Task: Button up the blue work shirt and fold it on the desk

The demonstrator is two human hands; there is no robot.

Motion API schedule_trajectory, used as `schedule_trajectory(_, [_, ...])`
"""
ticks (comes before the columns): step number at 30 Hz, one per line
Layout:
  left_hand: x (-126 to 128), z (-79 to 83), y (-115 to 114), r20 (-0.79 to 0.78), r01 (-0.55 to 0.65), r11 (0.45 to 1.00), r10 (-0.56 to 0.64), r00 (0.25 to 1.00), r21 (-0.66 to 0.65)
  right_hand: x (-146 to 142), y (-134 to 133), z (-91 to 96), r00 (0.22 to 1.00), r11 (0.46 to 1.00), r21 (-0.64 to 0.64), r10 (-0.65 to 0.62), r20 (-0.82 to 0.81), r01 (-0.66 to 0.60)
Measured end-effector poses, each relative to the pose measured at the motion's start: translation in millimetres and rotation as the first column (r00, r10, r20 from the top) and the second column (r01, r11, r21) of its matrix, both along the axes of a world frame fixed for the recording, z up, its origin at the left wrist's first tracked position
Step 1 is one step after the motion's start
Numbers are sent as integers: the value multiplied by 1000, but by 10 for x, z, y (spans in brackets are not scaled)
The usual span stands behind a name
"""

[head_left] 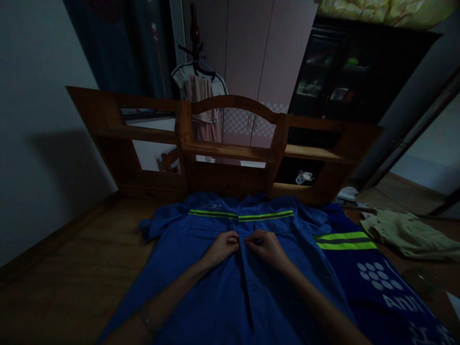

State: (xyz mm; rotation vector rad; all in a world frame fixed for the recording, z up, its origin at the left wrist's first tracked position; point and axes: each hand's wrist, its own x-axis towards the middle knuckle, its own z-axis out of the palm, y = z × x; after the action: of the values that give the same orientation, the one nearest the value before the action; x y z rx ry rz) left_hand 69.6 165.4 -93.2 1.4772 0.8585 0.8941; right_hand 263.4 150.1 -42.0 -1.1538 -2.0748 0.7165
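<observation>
On a wooden bed [108,249], work centers on a blue shirt [230,282]

At 6 o'clock from the headboard [230,152], it is pinched along its front opening [244,268] by the left hand [223,247], at 9 o'clock, and the right hand [267,247], at 3. Closure work appears in hand, probably calling next for aligned edges.

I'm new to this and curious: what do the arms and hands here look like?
They are a person's: the left hand and right hand have five fingers each and no gloves. No sleeves or cables show on the forearms. A thin band seems to circle the left one, too dim for detail.
</observation>
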Motion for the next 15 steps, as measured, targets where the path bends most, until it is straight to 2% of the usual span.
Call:
schedule_trajectory(5, [63,49,-68,5,-78,996,78,997,34,25,31,-112,996,995,-86,-53,-77,46])
schedule_trajectory(12, [195,381,-281,-62,-222,964,232,971,144,53,70,-51,972,976,-212,-103,-212,57])
schedule_trajectory(15, [229,355,-295,-56,-268,956,276,960,117,28,65,-68,973,979,-198,-92,-212,49])
